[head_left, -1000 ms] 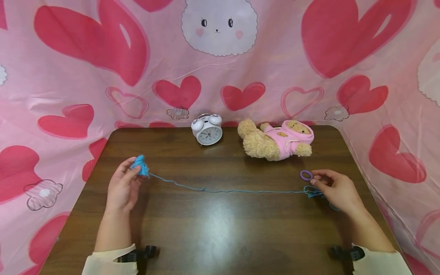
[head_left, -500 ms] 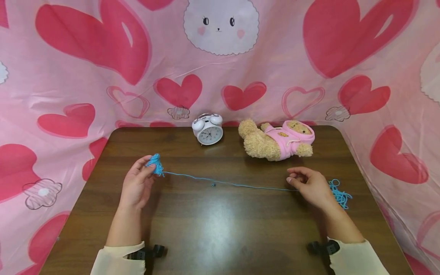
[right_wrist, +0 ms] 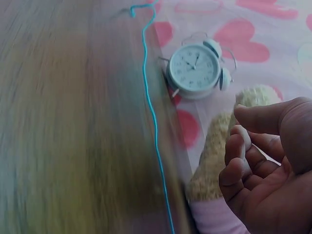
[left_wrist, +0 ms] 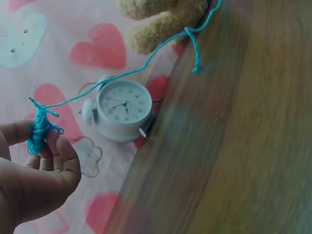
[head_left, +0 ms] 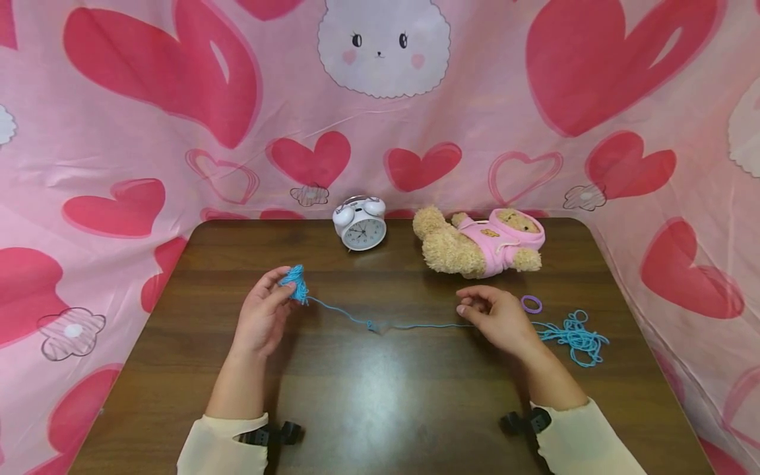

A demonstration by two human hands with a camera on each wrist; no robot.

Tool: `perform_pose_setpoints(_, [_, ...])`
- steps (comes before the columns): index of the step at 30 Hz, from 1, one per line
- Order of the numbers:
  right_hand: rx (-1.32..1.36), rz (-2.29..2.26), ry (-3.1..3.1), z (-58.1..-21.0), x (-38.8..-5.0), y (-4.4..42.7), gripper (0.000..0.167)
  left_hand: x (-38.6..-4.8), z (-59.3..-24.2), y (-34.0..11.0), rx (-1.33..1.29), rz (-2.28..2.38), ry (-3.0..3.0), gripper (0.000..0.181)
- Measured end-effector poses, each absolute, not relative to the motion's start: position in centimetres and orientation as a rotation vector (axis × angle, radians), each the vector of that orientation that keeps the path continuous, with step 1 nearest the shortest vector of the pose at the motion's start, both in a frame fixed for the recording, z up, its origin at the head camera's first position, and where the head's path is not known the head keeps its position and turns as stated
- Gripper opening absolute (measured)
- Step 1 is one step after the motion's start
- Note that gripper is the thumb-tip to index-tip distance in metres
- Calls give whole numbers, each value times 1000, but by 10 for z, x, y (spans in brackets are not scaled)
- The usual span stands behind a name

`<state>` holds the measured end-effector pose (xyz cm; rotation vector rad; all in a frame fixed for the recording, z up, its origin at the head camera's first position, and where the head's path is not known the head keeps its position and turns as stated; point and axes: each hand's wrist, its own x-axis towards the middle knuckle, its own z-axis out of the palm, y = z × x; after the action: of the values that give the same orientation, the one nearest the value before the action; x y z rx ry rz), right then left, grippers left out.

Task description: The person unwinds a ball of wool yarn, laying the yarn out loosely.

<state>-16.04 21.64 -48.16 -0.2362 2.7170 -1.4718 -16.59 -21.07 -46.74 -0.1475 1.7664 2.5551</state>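
In the head view my left hand (head_left: pixel 264 320) pinches a small wound bundle of blue yarn (head_left: pixel 296 284) between thumb and fingers, raised above the table. From this bundle a blue strand (head_left: pixel 338 310) runs right, past a small knot (head_left: pixel 371 326), and passes behind my right hand (head_left: pixel 501 320). The right wrist view shows that hand's fingers loosely bent with nothing between them, apart from the strand. Beyond it lies a loose tangled pile of blue yarn (head_left: pixel 582 340). A purple ring (head_left: pixel 531 304) rests on the table between the right hand and the pile.
A white twin-bell alarm clock (head_left: pixel 361 224) stands at the back of the brown wooden table (head_left: pixel 380 409). Right of it, a teddy bear (head_left: pixel 481 243) in a pink hoodie lies on its back. Pink heart-patterned cloth (head_left: pixel 380 119) hangs behind and at both sides.
My left hand has moved right with the yarn bundle. The right hand has moved left, away from the yarn pile and purple ring. The strand between the hands sags more.
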Motion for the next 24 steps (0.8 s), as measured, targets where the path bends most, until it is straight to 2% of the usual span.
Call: perform_pose_setpoints(24, [-524,-1581,2551,-476,-167,127,24,-169,-470,-152,-92,2371,1781,31])
